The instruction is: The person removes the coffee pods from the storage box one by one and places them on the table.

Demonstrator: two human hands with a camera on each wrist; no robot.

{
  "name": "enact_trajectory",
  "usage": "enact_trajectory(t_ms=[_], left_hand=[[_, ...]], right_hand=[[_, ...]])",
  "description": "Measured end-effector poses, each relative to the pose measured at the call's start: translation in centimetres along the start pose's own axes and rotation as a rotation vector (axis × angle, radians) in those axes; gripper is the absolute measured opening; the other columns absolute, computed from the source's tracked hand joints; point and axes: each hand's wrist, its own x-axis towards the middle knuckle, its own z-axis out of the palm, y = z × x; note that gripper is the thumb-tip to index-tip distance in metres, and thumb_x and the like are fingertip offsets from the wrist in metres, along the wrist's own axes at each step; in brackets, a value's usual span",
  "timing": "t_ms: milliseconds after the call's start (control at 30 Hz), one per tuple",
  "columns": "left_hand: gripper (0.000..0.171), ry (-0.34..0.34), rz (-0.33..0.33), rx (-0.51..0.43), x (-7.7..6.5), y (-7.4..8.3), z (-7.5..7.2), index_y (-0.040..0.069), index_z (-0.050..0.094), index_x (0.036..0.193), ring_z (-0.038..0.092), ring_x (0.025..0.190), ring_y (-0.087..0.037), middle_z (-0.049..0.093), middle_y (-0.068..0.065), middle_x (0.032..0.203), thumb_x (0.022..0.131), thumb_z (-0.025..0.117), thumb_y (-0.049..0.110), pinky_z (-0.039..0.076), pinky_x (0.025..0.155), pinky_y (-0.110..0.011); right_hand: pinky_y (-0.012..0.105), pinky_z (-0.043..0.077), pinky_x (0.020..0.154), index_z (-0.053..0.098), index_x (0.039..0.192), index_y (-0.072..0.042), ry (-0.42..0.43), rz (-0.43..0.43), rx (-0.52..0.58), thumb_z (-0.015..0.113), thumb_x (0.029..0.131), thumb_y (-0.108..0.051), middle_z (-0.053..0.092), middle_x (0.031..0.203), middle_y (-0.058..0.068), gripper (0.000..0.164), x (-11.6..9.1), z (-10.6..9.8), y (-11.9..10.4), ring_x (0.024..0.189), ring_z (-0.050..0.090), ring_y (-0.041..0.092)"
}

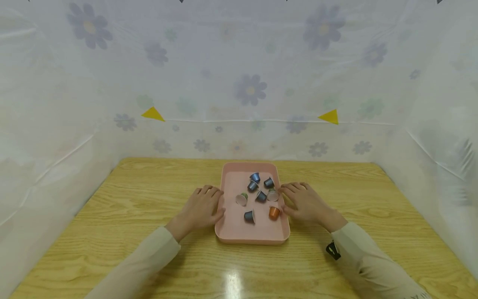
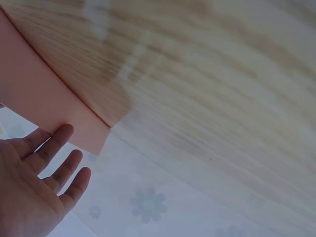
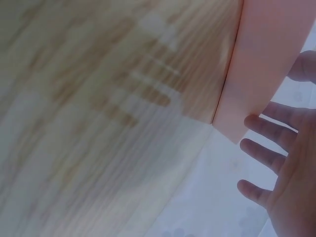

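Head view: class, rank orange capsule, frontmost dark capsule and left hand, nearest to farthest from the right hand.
1. Orange capsule: in the tray, right side.
2. Frontmost dark capsule: left of the orange one.
3. Left hand: at the tray's left edge.

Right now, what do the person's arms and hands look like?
Left hand and right hand are bare, no gloves. Long pale cream sleeves: left sleeve shows no markings; right sleeve has dark marks at the frame's bottom edge, too small to read. A small black item sits by its wrist end; can't tell if attached. No cables visible.
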Motion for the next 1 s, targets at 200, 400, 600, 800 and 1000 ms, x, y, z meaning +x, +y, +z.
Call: enact_trajectory(t_ms=[200,400,600,800,1000], left_hand=[[0.048,-0.004,0.008,0.03,-0.17,0.13,-0.2,0.01,0.054,0.122,0.049,0.114,-0.026,0.056,-0.006,0.12,0.088,0.049,0.043,0.041,0.092,-0.043],[0.048,-0.015,0.006,0.036,-0.23,0.21,-0.27,0.01,0.054,0.122,0.048,0.114,-0.026,0.056,-0.005,0.121,0.088,0.049,0.043,0.041,0.093,-0.043],[0.048,-0.008,0.011,0.042,-0.26,0.24,-0.22,0.01,0.055,0.122,0.049,0.114,-0.026,0.057,-0.006,0.12,0.088,0.049,0.043,0.041,0.092,-0.043],[0.048,-0.003,0.009,0.033,-0.28,0.26,-0.18,0.009,0.055,0.122,0.049,0.114,-0.026,0.056,-0.006,0.12,0.088,0.049,0.043,0.041,0.093,-0.043],[0.048,0.012,0.008,0.016,-0.27,0.29,-0.05,0.009,0.054,0.123,0.049,0.113,-0.026,0.057,-0.007,0.119,0.088,0.05,0.043,0.042,0.091,-0.043]], right_hand=[[0.055,0.034,0.096,0.052,0.127,-0.012,-0.004,0.004,-0.009,0.052,0.088,-0.035,0.053,0.128,0.008,0.045,-0.14,-0.14,-0.26,0.118,0.047,0.03],[0.055,0.035,0.096,0.052,0.127,-0.011,-0.009,0.005,-0.011,0.052,0.088,-0.035,0.053,0.128,0.008,0.046,-0.28,-0.43,-0.54,0.118,0.048,0.03],[0.054,0.034,0.096,0.053,0.127,-0.012,-0.014,0.009,-0.005,0.053,0.087,-0.035,0.053,0.128,0.008,0.046,-0.27,-0.51,-0.64,0.118,0.048,0.029],[0.054,0.034,0.096,0.053,0.127,-0.012,-0.019,0.012,-0.007,0.053,0.087,-0.035,0.054,0.127,0.007,0.046,-0.19,-0.58,-0.65,0.118,0.048,0.03],[0.054,0.036,0.094,0.055,0.123,-0.011,-0.011,0.004,-0.02,0.057,0.084,-0.034,0.056,0.124,0.008,0.045,-0.06,-0.97,-0.78,0.115,0.05,0.03]])
